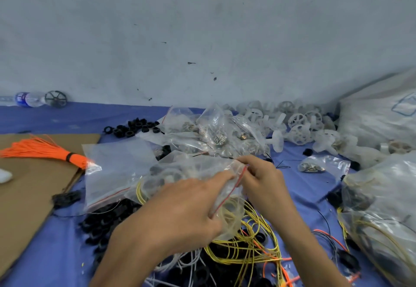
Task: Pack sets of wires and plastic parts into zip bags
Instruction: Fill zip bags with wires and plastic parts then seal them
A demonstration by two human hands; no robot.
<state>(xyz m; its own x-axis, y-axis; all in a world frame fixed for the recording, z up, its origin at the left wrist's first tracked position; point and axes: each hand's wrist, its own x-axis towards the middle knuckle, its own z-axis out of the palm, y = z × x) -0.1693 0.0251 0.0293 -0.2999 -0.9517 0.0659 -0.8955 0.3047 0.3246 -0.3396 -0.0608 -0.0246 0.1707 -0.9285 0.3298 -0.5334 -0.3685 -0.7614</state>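
Your fingers (221,177) on both sides are curled onto the mouth of one zip bag (191,169). Your left hand (186,210) pinches the near end of its red seal strip (234,188) and your right hand (261,176) pinches the far end. The bag hangs between them, just above the heap in front of you. Through its plastic you can see dark parts and a loop of yellow wire (140,193).

Under your wrists, loose yellow wires (252,241) tangle over black plastic rings (101,221), with white wires (180,264) and orange wires (284,271) mixed in. An empty zip bag (112,167) lies flat just to the left, its edge overlapped by the held one. Further left, a tied orange wire bundle (40,148) rests on a cardboard sheet (27,196).

Just behind your right fingers, a pile of small filled bags (213,129) crowds close. Beyond it, white plastic wheels (299,124) are heaped along the wall (202,28).

On your right stand large clear sacks (382,208) stuffed with wires and dark parts. One small bag of metal pieces (322,165) lies alone on the blue cloth (56,253) between them and your right hand.

Far left, by the wall, a water bottle (29,99) lies on its side beside a black wheel (55,99).
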